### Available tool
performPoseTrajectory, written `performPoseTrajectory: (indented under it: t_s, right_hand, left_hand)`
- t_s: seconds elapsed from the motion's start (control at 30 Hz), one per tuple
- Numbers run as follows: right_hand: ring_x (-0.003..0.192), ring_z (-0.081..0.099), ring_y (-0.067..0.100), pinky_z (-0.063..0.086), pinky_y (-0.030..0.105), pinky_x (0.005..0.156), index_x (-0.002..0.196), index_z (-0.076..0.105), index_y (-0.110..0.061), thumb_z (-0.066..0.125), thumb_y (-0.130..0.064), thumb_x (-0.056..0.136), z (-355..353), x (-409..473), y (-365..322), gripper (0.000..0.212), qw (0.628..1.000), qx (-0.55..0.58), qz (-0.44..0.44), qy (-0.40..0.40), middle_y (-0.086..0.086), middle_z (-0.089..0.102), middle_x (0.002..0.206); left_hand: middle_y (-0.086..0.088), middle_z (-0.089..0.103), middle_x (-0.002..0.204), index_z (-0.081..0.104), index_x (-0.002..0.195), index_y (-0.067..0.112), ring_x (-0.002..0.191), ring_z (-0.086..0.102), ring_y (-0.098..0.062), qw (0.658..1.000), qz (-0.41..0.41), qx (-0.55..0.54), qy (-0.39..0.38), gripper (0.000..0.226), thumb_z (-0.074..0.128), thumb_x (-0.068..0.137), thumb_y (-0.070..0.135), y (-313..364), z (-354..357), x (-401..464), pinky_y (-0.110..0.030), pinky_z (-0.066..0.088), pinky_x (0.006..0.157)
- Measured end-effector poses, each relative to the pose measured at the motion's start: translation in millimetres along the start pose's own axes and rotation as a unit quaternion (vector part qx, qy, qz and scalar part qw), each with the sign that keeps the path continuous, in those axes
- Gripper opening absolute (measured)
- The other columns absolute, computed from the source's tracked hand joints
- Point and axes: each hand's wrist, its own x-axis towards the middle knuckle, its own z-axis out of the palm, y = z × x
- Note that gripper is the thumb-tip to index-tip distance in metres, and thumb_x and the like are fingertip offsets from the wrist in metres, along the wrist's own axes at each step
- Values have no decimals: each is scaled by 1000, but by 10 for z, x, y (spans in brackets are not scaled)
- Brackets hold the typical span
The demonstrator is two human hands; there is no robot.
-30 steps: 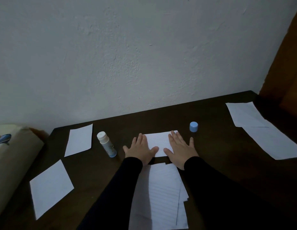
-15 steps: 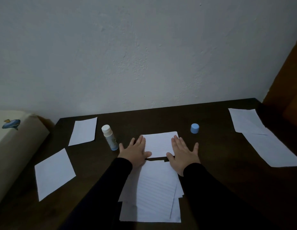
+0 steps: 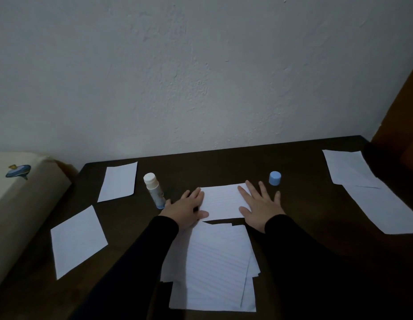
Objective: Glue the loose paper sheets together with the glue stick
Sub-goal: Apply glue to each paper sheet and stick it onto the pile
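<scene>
Both our hands have slid apart toward the short ends of the small lined sheet (image 3: 222,200), left hand (image 3: 185,210) and right hand (image 3: 259,205) pressing it flat with fingers straight, gripping nothing. Just left of our left hand stands the uncapped glue stick (image 3: 154,190); its blue cap (image 3: 275,178) sits beyond our right fingertips. Below our wrists lies the lined paper stack (image 3: 214,269) on the dark table (image 3: 304,227).
</scene>
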Motion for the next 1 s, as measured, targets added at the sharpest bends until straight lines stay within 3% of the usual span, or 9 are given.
performPoseTrajectory:
  t_s: [0.1, 0.2, 0.27, 0.33, 0.47, 0.57, 0.7, 0.87, 1.0]
  right_hand:
    - [146, -19, 25, -7, 62, 112, 152, -8, -36, 27, -47, 100, -5, -21, -41, 64, 1000, 3, 11, 0, -6, -20, 159]
    - [147, -15, 24, -4, 62, 113, 153, -4, -32, 32, -47, 99, -13, -40, -66, 66, 1000, 16, 17, 15, -5, -14, 161]
    - [148, -9, 23, 1, 62, 114, 154, 2, -30, 38, -47, 97, -19, -55, -58, 69, 999, 32, 21, 36, -6, -6, 162]
    - [148, -3, 23, 4, 62, 114, 154, 5, -29, 43, -46, 95, -20, -74, -68, 72, 997, 47, 21, 49, -6, 2, 161]
    - [146, 11, 24, 8, 61, 114, 152, 11, -31, 52, -39, 91, -24, -113, -149, 74, 993, 76, 33, 85, -4, 19, 157]
    - [138, 28, 23, 15, 58, 114, 151, 14, -32, 57, -38, 89, -87, -148, -215, 76, 991, 76, 47, 101, -2, 35, 147]
    - [127, 43, 21, 27, 48, 112, 149, 24, -31, 58, -31, 92, -149, -202, -239, 66, 978, 139, 54, 143, -1, 49, 136]
    - [124, 48, 19, 38, 40, 109, 144, 39, -26, 57, -14, 94, -182, -388, -320, 54, 901, 397, 9, 176, 0, 50, 136]
    - [116, 50, 13, 44, 33, 100, 140, 43, -25, 60, -11, 92, -174, -658, -410, 53, 852, 493, -39, 172, -3, 52, 128]
  left_hand:
    - [13, -1, 162, 12, 154, 26, 149, 0, -16, 1000, -8, -26, 12, 66, 46, 99, 40, 44, -19, -47, -59, 9, 116]
    - [6, 46, 145, 44, 139, 25, 132, 44, -16, 975, 14, -108, 193, 45, 52, 97, 37, 90, 93, -259, -38, 39, 107]
    - [13, 63, 107, 60, 113, 30, 101, 59, -5, 920, -1, -210, 331, 19, 55, 95, 35, 90, 226, -478, -25, 47, 87]
    - [15, 61, 94, 59, 98, 29, 91, 59, -3, 862, -71, -316, 389, 6, 61, 92, 31, -1, 313, -623, -22, 47, 79]
    - [0, 53, 125, 45, 128, 21, 108, 53, -12, 752, -212, -459, 423, 53, 73, 84, 24, -269, 279, -615, -27, 46, 89]
    - [-1, 48, 141, 36, 143, 20, 129, 46, -21, 763, -167, -493, 384, 70, 73, 83, 19, -296, 157, -496, -39, 41, 105]
    - [-3, 55, 132, 46, 136, 19, 123, 52, -21, 786, -148, -488, 350, 48, 64, 91, 25, -273, 44, -418, -39, 42, 104]
    - [0, 50, 122, 35, 136, 22, 113, 52, -18, 757, -111, -556, 326, 40, 47, 100, 35, -266, 195, -750, -36, 45, 96]
    - [4, 43, 116, 25, 128, 25, 110, 46, -13, 784, -100, -542, 286, 32, 44, 102, 26, -322, 460, -1117, -30, 37, 91]
